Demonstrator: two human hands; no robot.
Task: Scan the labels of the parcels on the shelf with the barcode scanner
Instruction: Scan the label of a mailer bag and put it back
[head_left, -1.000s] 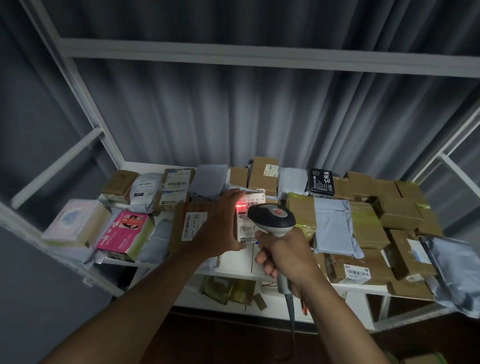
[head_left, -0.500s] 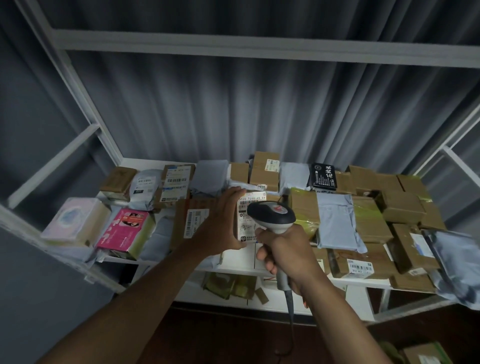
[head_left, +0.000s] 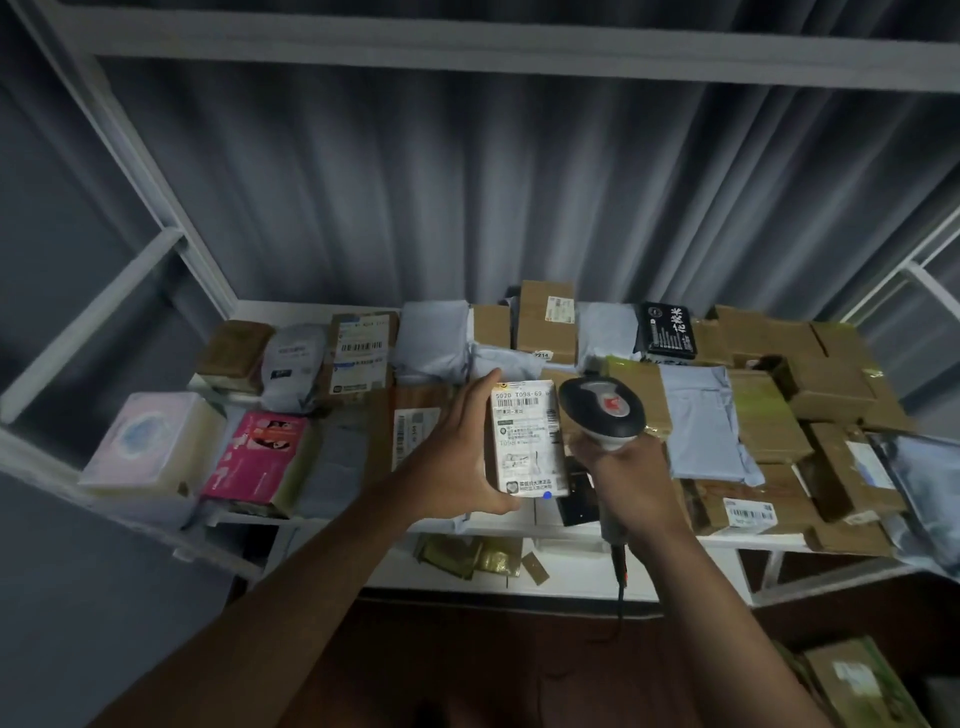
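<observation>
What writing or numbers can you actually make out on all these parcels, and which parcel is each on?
"502D T098-69": top line of the label on the white parcel held in the left hand.
"2214": small sticker on a parcel at the back.
Black packet: white brush characters, too blurred to read.
Barcode labels on the brown box and the front box: too small.

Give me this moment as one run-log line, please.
left hand: holds white-labelled parcel | right hand: grips barcode scanner beside label
</observation>
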